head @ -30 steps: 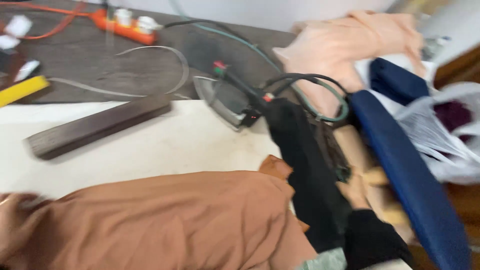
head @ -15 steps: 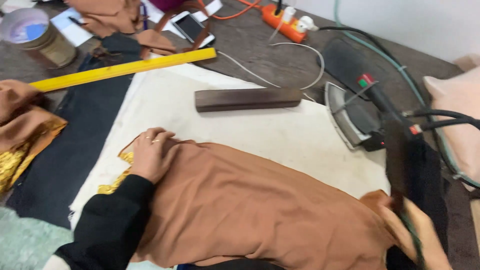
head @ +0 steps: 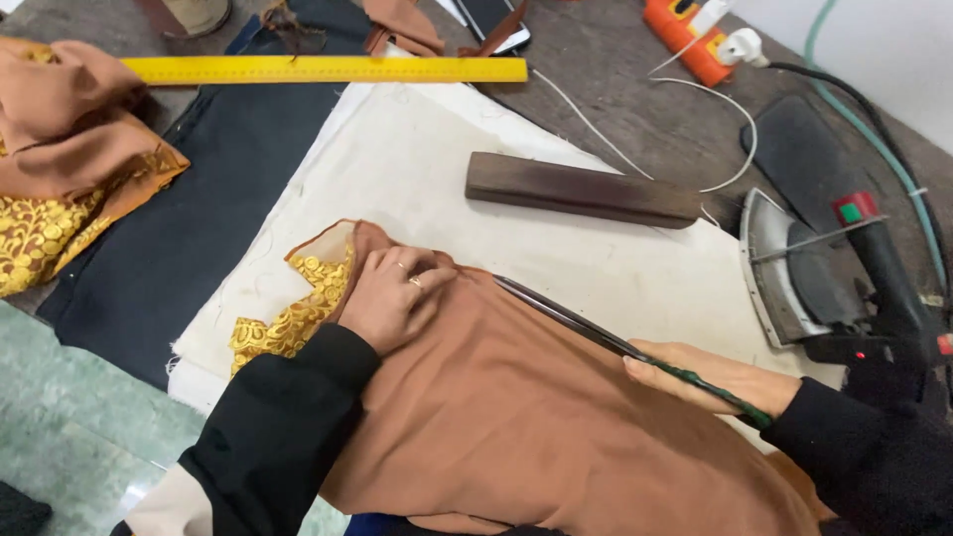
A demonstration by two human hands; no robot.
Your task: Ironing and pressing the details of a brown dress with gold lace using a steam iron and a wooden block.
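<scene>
Pressing brown cloth (head: 526,397) flat mid-bench, my left hand (head: 397,296) has fingers together; right hand (head: 710,377), fingers clamped on scissors (head: 586,326). I judge cutting underway; next needs steady blades.

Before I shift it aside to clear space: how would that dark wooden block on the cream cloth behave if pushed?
The dark wooden block looks solid and rigid, so probably heavy for its size. Its flat faces suggest it would slide, not roll. The cream cloth under it may drag and wrinkle.
</scene>
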